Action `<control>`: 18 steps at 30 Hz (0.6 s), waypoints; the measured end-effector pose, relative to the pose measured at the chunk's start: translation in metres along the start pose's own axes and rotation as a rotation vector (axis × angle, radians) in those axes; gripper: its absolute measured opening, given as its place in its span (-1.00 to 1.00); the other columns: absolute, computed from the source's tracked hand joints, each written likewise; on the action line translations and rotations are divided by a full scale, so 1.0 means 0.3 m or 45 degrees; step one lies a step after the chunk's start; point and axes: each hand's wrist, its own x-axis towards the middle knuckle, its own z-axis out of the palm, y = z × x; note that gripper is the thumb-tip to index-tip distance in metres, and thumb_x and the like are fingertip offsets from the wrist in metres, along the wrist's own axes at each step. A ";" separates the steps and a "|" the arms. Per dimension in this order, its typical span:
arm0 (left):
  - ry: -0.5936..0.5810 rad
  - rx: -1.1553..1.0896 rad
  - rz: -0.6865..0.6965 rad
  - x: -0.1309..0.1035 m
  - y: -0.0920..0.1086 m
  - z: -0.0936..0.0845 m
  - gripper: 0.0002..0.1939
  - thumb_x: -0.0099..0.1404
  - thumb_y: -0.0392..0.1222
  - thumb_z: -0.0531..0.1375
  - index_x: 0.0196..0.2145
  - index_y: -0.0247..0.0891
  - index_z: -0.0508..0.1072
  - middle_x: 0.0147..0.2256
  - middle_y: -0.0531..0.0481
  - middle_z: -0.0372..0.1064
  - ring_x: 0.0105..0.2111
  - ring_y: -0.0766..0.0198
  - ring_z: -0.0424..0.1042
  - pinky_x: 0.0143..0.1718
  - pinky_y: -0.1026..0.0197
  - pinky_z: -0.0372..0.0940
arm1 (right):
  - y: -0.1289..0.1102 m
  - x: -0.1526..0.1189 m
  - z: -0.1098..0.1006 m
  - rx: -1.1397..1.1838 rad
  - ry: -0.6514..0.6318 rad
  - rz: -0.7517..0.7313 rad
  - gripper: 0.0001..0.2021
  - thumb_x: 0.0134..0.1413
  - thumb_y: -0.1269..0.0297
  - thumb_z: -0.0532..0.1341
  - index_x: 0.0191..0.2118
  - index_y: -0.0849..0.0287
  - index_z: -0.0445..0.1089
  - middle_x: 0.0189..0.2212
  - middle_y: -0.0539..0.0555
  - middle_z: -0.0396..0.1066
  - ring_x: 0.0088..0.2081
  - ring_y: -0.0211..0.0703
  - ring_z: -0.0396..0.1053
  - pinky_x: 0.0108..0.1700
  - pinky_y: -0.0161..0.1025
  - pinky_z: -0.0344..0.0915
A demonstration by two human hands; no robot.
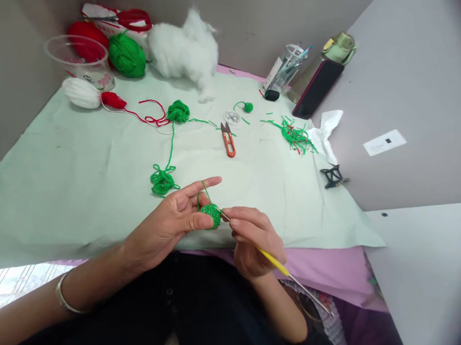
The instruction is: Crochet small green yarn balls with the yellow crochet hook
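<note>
Between the thumb and fingers of my left hand (181,214) is a small round green crochet piece (211,216). My left index finger stretches out with a strand of green yarn (206,190) over it. My right hand (255,239) grips a crochet hook (274,260) with a yellow handle, and its metal tip meets the right edge of the piece. The hook's other metal end points down and right. A loose tangle of green yarn (163,181) lies just beyond my left hand, joined by a strand to a green yarn bundle (178,111).
Orange thread snips (228,140) lie mid-table beside a small clear case (232,118). Yarn scraps (295,137), a phone (318,89) and a bottle (338,48) are at right. White stuffing (185,50), a green yarn ball (127,55) and a plastic tub (77,61) stand back left.
</note>
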 end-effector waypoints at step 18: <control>-0.081 0.515 0.194 0.006 0.018 -0.065 -0.54 0.34 -0.02 0.37 0.18 -0.04 0.57 -0.27 0.02 0.42 -0.36 0.25 0.52 -0.22 0.16 0.44 | -0.085 0.116 -0.022 0.607 0.147 0.350 -0.91 0.25 0.20 0.36 -0.26 0.05 0.59 -0.40 -0.01 0.63 -0.51 -0.27 0.50 -0.45 -0.30 0.47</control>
